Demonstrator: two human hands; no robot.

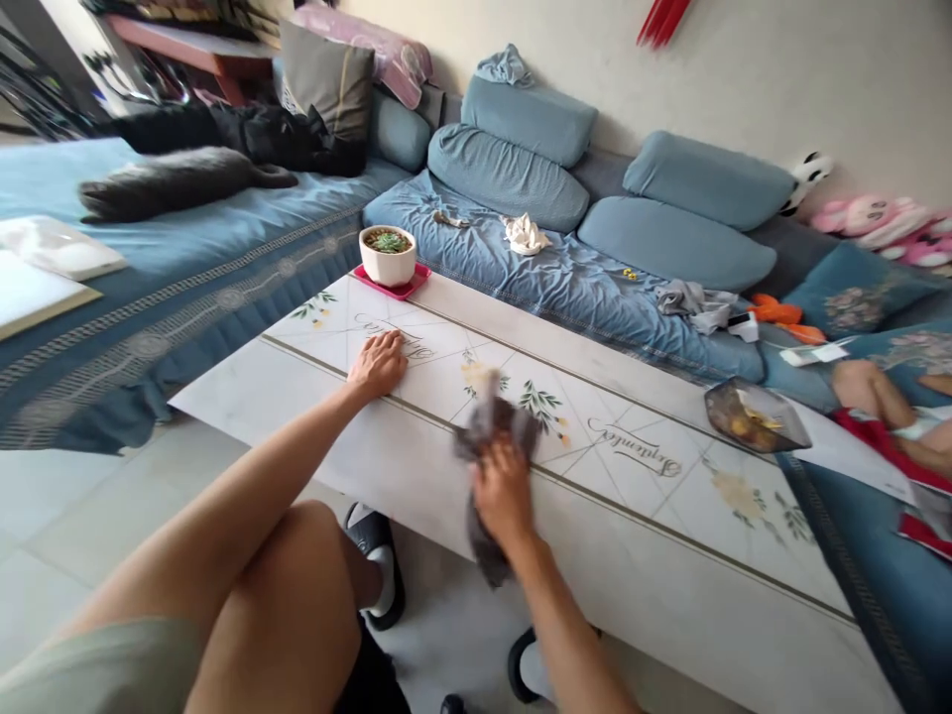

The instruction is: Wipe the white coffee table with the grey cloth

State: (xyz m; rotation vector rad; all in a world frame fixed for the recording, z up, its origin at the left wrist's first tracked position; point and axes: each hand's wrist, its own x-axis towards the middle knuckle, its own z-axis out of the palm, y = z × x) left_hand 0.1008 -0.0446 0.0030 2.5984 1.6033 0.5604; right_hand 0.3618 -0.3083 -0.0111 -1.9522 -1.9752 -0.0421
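My right hand is closed on a dark grey cloth, which bunches around the fingers and hangs over the near edge of the white table. Motion blurs the top of the cloth. Flat on the tabletop, to the left, rests my left hand with its fingers stretched out beside the printed lettering. Beyond it, at the table's far left corner, a white pot with a succulent stands on a pink tray.
A dark see-through bowl with food sits at the table's right end. Blue sofas run along the left and back; a grey cat lies on the left one. Another person's leg shows at the right.
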